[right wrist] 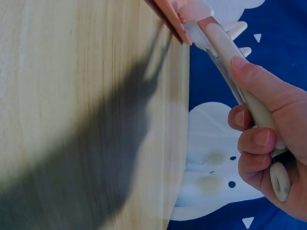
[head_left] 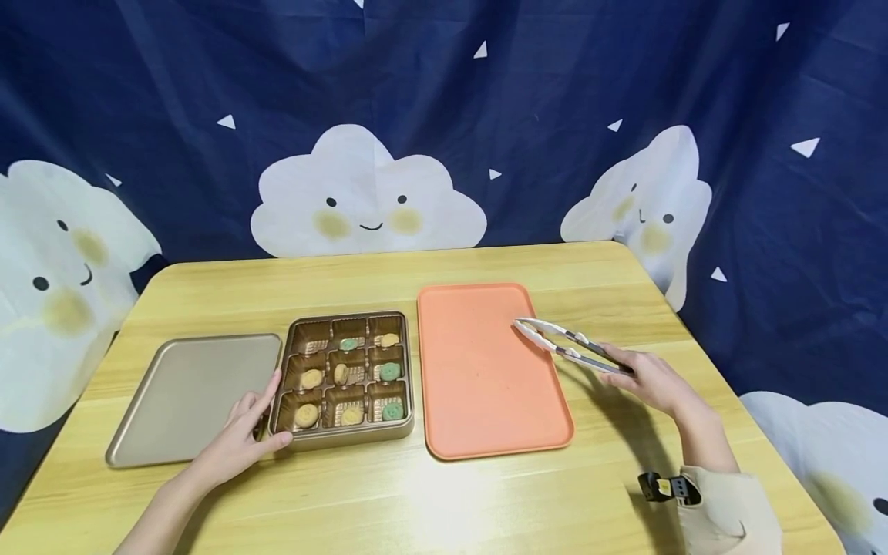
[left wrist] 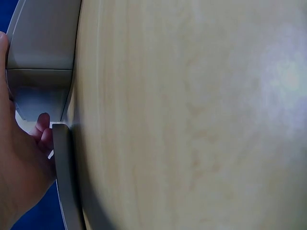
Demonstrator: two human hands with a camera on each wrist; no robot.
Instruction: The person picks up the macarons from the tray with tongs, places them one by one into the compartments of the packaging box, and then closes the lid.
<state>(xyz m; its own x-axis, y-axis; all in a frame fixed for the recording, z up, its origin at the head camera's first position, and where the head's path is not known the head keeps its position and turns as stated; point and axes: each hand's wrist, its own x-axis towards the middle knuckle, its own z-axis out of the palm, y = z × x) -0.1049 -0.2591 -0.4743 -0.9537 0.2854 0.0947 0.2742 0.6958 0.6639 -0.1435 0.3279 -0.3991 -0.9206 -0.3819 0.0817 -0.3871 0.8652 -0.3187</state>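
A square tin with a brown compartment insert stands left of centre in the head view. Its compartments hold several yellow cookies and green cookies; the back-left one shows none. My left hand touches the tin's front-left corner, index finger stretched along the left side and thumb at the front. On the right, my right hand grips metal tongs, their handles seen closely in the right wrist view. The tongs' tips are parted, hold nothing, and hover over the right part of an orange tray.
A flat gold-coloured lid lies left of the tin. The wooden table has rounded back corners. Behind it hangs a dark blue curtain with smiling white clouds. The orange tray is close to the tin's right side.
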